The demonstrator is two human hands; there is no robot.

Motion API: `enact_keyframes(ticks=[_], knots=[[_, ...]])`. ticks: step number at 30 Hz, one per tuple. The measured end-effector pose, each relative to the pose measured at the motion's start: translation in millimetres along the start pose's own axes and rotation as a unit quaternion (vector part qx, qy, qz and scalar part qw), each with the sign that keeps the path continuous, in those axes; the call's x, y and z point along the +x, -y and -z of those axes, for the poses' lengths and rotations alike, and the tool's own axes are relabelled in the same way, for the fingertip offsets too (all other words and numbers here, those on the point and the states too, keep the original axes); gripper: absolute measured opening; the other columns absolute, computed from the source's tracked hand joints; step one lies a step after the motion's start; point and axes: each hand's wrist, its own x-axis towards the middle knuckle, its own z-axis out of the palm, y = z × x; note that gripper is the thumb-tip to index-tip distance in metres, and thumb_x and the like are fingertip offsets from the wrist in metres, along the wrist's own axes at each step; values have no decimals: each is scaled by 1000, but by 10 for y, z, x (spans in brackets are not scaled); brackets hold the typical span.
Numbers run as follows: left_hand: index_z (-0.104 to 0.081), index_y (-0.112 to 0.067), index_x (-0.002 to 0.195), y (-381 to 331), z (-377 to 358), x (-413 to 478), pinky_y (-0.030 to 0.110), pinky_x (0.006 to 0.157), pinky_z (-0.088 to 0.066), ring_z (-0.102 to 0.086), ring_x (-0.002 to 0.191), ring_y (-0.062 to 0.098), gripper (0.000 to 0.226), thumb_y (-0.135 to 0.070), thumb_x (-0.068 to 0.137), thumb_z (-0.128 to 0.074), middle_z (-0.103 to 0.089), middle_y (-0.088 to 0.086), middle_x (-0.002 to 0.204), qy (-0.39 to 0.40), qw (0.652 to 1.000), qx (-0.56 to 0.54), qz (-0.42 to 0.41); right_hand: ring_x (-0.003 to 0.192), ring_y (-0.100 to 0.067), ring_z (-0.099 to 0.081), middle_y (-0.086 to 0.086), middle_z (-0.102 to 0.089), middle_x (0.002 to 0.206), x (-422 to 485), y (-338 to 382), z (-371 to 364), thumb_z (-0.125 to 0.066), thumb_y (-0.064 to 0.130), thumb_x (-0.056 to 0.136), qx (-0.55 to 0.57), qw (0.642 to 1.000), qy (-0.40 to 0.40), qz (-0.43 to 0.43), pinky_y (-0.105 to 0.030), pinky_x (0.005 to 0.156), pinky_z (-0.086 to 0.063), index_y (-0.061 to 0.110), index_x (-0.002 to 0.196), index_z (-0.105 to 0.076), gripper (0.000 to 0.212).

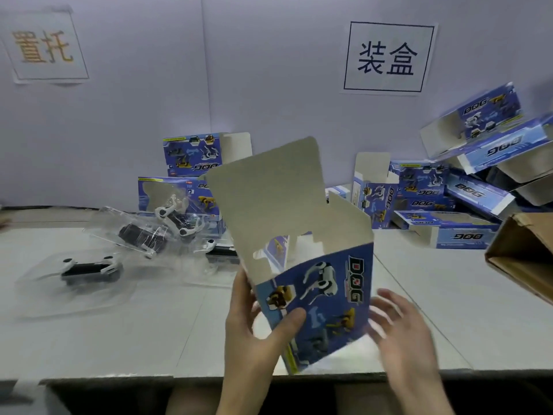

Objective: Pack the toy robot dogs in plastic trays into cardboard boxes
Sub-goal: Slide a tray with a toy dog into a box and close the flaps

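While the tabletop's [449, 295] far right corner holds a pile of boxes [466, 190], the open cardboard box [323, 289] tilts above its near edge. Trayed toy dogs [86, 269] lie toward the far left; the left hand [251, 339] pinches the box, and the right hand [407, 339] is spread just beside it.

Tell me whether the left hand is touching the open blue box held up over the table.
Touching. The head view shows the left hand gripping the box, its thumb curled flat onto the printed front with no gap.
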Motion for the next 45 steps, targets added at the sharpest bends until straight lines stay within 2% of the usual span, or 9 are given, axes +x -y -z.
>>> enact_keyframes(ticks=[5,11,15,19,27,32,36,41,45], knots=[[-36,-44,140,-6,72,-4,-1,87,-40,-46,122,-17,94,-37,60,-86,-48,-43,131,2,992,94,-85,51,-17,-47,-7,-51,61,-146,476,-43,-50,37,94,-8,992,82,101,-26,45,-39,18,66,-63,36],[-42,-52,136,110,151,-35,0,87,-39,-50,121,-12,94,-17,63,-90,-53,-35,130,43,985,151,-75,54,-20,-45,-7,-51,66,-237,471,-129,-66,47,84,-143,977,114,112,-27,44,-37,6,79,-58,42],[-36,-64,134,183,263,-16,24,99,-48,-56,121,3,108,8,66,-81,-58,-22,132,100,972,207,-43,57,-15,-46,-4,-56,70,-257,494,-164,-67,51,76,-177,965,112,158,-24,44,-40,17,76,-66,34],[-40,-60,134,185,286,-4,11,89,-47,-59,118,4,108,12,64,-80,-59,-20,132,105,974,197,-50,54,-14,-47,-5,-62,71,-255,543,-131,-60,48,78,-211,957,110,168,-24,45,-43,16,80,-72,35],[-43,-42,140,220,277,-29,11,90,-45,-61,118,10,90,2,68,-76,-63,-9,129,119,982,133,-59,71,-24,-39,-11,-53,76,-70,286,-167,-63,41,77,-110,987,116,-3,-34,64,-31,12,81,-73,31],[-45,-43,137,246,243,-40,10,84,-47,-62,114,12,90,-11,64,-84,-62,-10,127,63,987,136,-60,62,-10,-46,4,-61,73,-28,163,-172,-69,38,82,-118,990,44,55,-27,59,-35,17,87,-67,22],[-45,-53,130,184,87,-74,29,93,-45,-53,114,4,80,-30,58,-72,-54,-26,124,-72,964,221,-129,64,-1,-50,14,-61,71,-148,197,-203,-70,34,88,-166,942,-98,273,-19,63,-43,31,81,-65,9],[-44,-29,144,129,-45,-102,55,103,-34,-45,115,22,95,-23,54,-74,-51,-2,125,-153,898,379,-162,86,-10,-64,5,-72,94,-449,437,-379,-61,45,87,-221,907,133,333,-17,76,-48,32,103,-72,24],[-43,-30,145,46,-155,-151,69,104,-28,-44,119,24,95,-25,55,-74,-49,1,126,-176,881,409,-156,111,-6,-63,18,-70,117,-548,331,-529,-68,40,86,-289,882,210,307,-6,84,-45,41,121,-67,35]])
